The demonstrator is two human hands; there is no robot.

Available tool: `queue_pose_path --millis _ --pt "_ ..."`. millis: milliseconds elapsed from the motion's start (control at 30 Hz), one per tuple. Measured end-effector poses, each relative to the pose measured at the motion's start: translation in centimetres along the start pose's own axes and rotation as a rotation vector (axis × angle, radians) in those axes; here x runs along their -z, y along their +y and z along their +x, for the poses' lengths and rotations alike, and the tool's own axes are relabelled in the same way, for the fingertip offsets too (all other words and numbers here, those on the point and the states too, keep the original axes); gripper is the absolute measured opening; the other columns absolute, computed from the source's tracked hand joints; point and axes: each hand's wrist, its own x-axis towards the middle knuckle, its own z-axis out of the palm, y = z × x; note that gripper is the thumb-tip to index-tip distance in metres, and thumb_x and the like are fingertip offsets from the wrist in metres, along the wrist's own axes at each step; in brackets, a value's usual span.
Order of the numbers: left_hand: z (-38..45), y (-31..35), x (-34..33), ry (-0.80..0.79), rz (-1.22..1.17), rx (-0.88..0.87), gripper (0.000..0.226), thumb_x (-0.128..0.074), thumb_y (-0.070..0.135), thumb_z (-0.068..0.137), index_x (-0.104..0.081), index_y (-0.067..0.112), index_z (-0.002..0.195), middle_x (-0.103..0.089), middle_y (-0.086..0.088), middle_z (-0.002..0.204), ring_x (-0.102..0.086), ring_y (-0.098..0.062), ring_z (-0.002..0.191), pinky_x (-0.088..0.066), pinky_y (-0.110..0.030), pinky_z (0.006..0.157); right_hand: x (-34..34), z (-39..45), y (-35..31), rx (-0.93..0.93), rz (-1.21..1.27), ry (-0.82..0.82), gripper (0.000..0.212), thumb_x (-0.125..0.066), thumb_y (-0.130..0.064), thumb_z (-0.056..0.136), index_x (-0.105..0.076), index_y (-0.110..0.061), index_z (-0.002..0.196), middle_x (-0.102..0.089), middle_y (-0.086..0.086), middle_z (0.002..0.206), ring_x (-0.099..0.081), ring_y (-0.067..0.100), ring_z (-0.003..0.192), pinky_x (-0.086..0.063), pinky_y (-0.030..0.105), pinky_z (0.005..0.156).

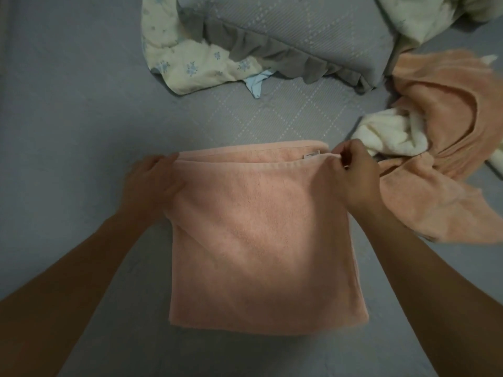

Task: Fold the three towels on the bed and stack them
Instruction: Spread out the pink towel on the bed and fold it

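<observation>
We fold the first towel (261, 235), both grips pinching its 12 o'clock corners, left hand (152, 178), right hand (353, 170); next, align edges.

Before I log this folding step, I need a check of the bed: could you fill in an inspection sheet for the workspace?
Surface: grey quilted bedspread, bare at left.
Job's things: pink towel in front, laid in layers, top edge not yet lined up; orange towel and white towel bunched together at right, unfolded; no stack yet.
Clutter: grey ruffled pillow and floral cloth at the far side.
Hands: left hand grips the pink towel's far left corner; right hand pinches its far right corner.
Cables: nothing seen.
Surroundings: nothing seen beyond the bed.
</observation>
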Motion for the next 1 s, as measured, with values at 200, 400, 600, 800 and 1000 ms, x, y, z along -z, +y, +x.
queue_pose_path --millis 200,400,600,800,1000 --pt "2.5 1.2 -0.3 -0.133 0.143 0.071 0.028 -0.068 0.032 0.083 -0.067 0.020 0.108 -0.058 -0.012 0.114 -0.051 -0.035 0.115 -0.028 -0.043 0.100 -0.2 1.4 -0.3 0.025 0.075 -0.037 0.008 -0.053 -0.018 0.087 -0.055 -0.024 0.092 -0.057 -0.018 0.074 -0.052 -0.008 0.063 -0.039 0.007 0.060" --pt "2.9 0.6 1.7 0.082 -0.243 0.135 0.012 -0.065 0.027 0.082 -0.058 0.022 0.092 -0.061 0.004 0.082 -0.056 -0.019 0.078 -0.036 -0.027 0.069 -0.1 2.8 -0.4 -0.056 0.122 0.075 0.015 -0.055 -0.026 0.086 -0.051 -0.040 0.083 -0.057 -0.016 0.075 -0.052 -0.007 0.063 -0.040 0.010 0.060" --pt "5.2 0.5 -2.1 0.175 -0.329 0.263 0.033 -0.065 0.026 0.084 -0.060 0.018 0.116 -0.064 -0.003 0.105 -0.057 -0.019 0.094 -0.038 -0.023 0.079 -2.9 4.8 1.3 -0.163 -0.014 0.021 0.034 -0.058 -0.011 0.085 -0.054 -0.016 0.118 -0.062 -0.008 0.096 -0.056 0.006 0.087 -0.037 0.005 0.075" --pt "-2.1 1.2 -5.6 0.234 -0.491 0.534 0.068 -0.073 0.032 0.078 -0.045 0.007 0.134 -0.052 -0.019 0.128 -0.053 -0.031 0.115 -0.045 -0.042 0.099 -2.7 -4.2 3.2 -0.122 -0.156 -0.075 0.050 -0.057 -0.015 0.080 -0.046 -0.007 0.129 -0.055 0.018 0.120 -0.051 0.033 0.115 -0.039 0.049 0.103" --pt "-16.8 1.4 -7.0 -0.039 -0.598 0.643 0.031 -0.074 0.029 0.080 -0.052 0.020 0.100 -0.061 0.004 0.085 -0.062 -0.021 0.081 -0.048 -0.033 0.065 1.6 -17.0 7.5 -0.392 -0.236 -0.187 0.042 -0.056 -0.010 0.085 -0.054 -0.006 0.127 -0.058 0.016 0.116 -0.055 0.034 0.109 -0.045 0.040 0.089"
